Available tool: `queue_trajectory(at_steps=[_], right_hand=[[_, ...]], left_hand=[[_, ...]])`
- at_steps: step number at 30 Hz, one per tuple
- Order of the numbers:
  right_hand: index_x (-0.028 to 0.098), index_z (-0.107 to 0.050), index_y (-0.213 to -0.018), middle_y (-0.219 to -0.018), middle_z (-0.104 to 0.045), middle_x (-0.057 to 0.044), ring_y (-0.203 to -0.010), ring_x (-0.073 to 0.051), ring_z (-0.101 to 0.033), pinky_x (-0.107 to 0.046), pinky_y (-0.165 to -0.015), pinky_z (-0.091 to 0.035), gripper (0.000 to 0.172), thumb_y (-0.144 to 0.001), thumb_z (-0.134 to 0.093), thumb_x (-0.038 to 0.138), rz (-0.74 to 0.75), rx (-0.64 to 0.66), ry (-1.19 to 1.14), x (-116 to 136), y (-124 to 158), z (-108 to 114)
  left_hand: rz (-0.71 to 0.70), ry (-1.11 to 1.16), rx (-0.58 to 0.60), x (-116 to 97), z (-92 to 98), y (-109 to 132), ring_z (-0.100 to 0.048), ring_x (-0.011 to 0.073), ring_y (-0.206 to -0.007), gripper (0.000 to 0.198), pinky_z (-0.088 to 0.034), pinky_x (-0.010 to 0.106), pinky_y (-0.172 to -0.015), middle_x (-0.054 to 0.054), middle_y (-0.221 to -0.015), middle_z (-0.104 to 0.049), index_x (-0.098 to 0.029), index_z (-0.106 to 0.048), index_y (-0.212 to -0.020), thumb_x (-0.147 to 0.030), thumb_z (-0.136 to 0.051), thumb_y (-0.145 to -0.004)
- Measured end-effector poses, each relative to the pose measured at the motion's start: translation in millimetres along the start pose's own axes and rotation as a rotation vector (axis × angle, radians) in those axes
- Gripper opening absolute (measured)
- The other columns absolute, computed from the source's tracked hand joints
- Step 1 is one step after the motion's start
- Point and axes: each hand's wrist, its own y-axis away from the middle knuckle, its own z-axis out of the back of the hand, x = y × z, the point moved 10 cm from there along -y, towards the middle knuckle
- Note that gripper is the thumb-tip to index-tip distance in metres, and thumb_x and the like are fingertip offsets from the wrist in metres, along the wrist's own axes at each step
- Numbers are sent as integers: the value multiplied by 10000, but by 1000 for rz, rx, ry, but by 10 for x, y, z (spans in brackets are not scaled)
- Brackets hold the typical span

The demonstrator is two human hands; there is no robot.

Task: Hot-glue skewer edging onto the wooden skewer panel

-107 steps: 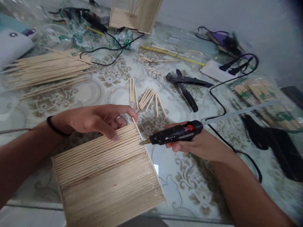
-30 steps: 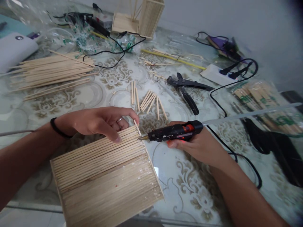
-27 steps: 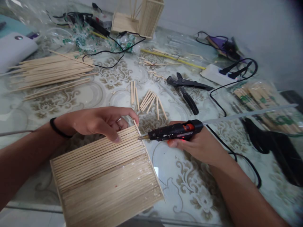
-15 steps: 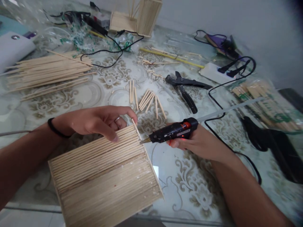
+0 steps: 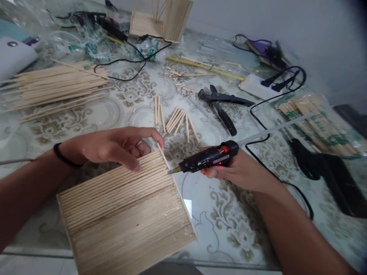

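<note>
A flat panel of thin wooden sticks laid side by side (image 5: 123, 217) fills the lower left of the head view, tilted, with a stick edging along its right side. My left hand (image 5: 117, 147) grips the panel's upper edge, thumb on the face and index finger at the top right corner. In my right hand (image 5: 237, 172) is a black glue gun (image 5: 206, 157), fingers wrapped around its handle. Its nozzle is at the panel's right edge, close to the stick ends. A long translucent glue stick (image 5: 278, 128) sticks out of the gun's back.
Short cut sticks (image 5: 176, 120) lie beyond the panel, near black cutters (image 5: 220, 101). Long sticks (image 5: 57, 86) are piled at left. A white power strip (image 5: 258, 88), its black cord and bagged sticks (image 5: 321, 122) are at right. A stick-built structure (image 5: 177, 19) stands at the back.
The whole view has shifted slightly, so everything appears a little further left. Both hands keep their grips, and the nozzle stays at the panel's right edge.
</note>
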Motion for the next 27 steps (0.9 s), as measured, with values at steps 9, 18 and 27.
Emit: queue_trajectory(at_steps=[9,18,27], right_hand=[[244,-742,-654,-599,-637,10,-560,-182,-538,-314,-532,-429,436,-663,-900,650,-37,80,-28,41,7,-96],[217,-754,-693,-602,-636,37,-546,-132,-480,-263,-499,-380,356,-693,-908,538,-57,138,-43,16,37,-95],[218,-804,-717,-549,-668,18,-479,-150,-573,-261,-451,-477,415,-642,-928,606,-113,145,-73,-133,60,-70]], left_hand=[[-1,-31,-5,-11,24,-2,-581,120,-597,512,-394,192,-511,4,-847,-706,-271,-605,-1297,-161,-777,-828],[-7,-13,-12,-26,136,30,-603,122,-614,484,-398,192,-526,3,-869,-717,-292,-618,-1284,-138,-767,-850],[-14,25,-33,-37,134,24,-619,125,-626,476,-448,198,-550,3,-866,-726,-279,-636,-1262,-136,-788,-834]])
